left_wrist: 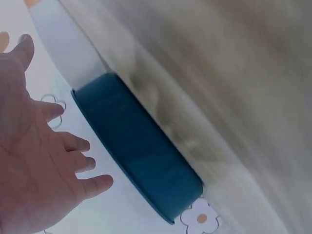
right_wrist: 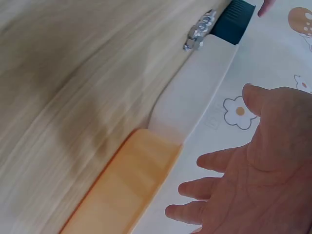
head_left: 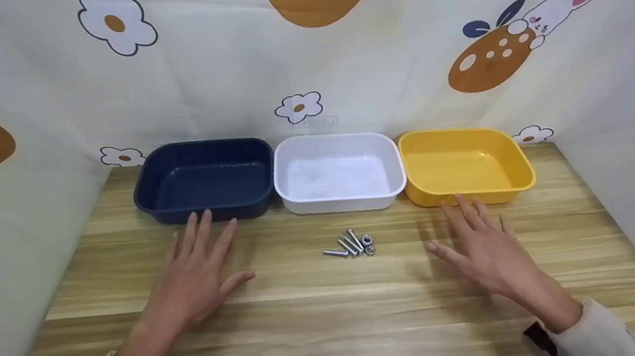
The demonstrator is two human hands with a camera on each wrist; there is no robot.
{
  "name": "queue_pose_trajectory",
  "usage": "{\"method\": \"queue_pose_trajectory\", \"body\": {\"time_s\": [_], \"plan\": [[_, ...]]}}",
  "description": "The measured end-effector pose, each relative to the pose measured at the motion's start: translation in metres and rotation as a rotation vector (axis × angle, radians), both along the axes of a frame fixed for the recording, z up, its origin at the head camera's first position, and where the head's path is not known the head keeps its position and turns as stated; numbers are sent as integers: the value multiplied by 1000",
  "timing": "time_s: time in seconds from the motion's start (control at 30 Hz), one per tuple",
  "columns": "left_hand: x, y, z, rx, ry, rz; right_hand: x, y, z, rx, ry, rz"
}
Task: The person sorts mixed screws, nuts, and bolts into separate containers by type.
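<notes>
Some shiny bolts (head_left: 350,243) and nuts (head_left: 367,239) lie in a little bunch on the counter (head_left: 332,318), in front of the white box (head_left: 338,179). They sit between the two hands and touch neither one. The left hand (head_left: 194,278) has its fingers spread and holds nothing. Its fingertips are near the front of the dark blue box (head_left: 211,184). The right hand (head_left: 489,251) is spread out and holds nothing too, near the yellow box (head_left: 464,165). The three boxes stand in a row by a flowery cloth (head_left: 213,83).
</notes>
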State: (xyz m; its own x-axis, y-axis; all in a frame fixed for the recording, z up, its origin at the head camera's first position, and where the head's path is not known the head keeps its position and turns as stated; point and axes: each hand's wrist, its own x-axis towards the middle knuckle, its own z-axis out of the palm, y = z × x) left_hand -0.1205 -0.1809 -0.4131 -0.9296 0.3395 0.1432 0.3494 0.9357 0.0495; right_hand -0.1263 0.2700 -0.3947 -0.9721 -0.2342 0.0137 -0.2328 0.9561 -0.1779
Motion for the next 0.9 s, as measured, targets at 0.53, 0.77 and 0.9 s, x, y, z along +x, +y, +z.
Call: {"method": "queue_pose_trajectory", "body": {"time_s": [0.53, 0.77, 0.9], "plan": [[-38, -43, 17, 81, -10, 141, -5, -33, 6, -29, 29, 65], [-54, -66, 12, 116, -44, 184, -1, -48, 2, -10, 50, 99], [-60, -78, 10, 161, -68, 204, 2, -57, -2, -4, 40, 121]]}}
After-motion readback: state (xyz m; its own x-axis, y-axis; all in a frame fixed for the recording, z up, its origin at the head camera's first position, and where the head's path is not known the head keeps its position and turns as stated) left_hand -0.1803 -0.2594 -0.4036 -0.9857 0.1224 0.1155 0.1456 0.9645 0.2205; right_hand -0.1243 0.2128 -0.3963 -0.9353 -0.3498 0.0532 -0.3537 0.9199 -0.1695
